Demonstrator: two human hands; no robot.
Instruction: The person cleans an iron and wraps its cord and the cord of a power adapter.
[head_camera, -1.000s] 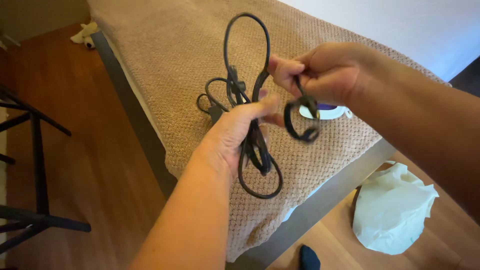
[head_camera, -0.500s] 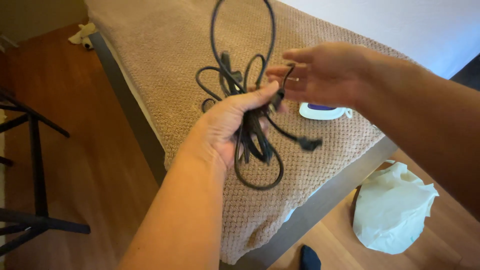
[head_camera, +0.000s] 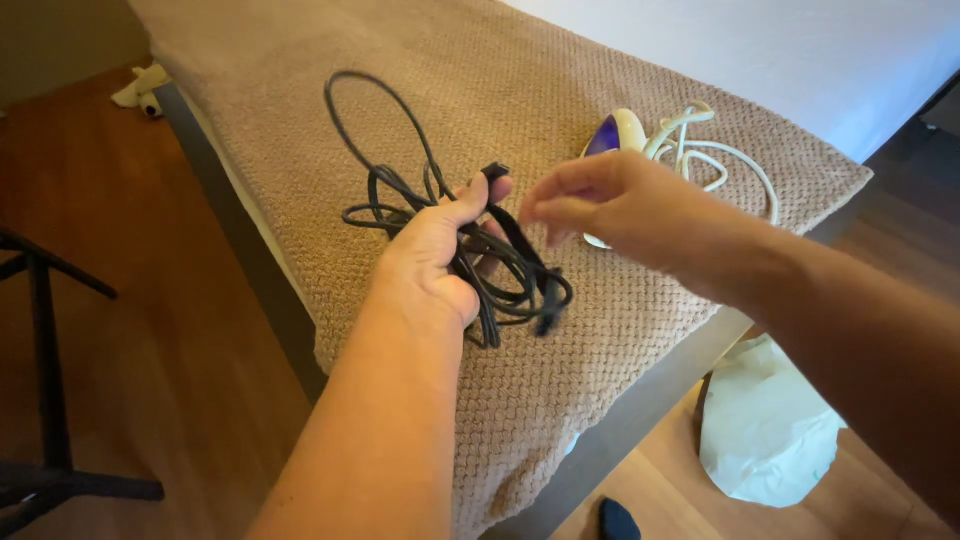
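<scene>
My left hand (head_camera: 436, 256) grips a bundle of black cable (head_camera: 430, 215), with loops spilling out above and below the fist and a plug end poking up by the thumb. The bundle hangs just over the beige knitted blanket (head_camera: 560, 380) on the bed. My right hand (head_camera: 600, 205) hovers to the right of the bundle, fingers loosely bent with the tips close together, holding nothing. Behind it lies a white and purple device (head_camera: 612, 134) with a white cord (head_camera: 700, 150) curled beside it.
The bed's grey frame (head_camera: 640, 420) runs along the blanket's edge. A pale plastic bag (head_camera: 765, 425) lies on the wooden floor at lower right. A black metal stand (head_camera: 45, 390) is at the left. A small white object (head_camera: 140, 88) sits on the floor at the far left.
My right hand has let go of the cable end and drawn away to the right. The left hand has lowered the bundle toward the blanket. The white and purple device has come into fuller view.
</scene>
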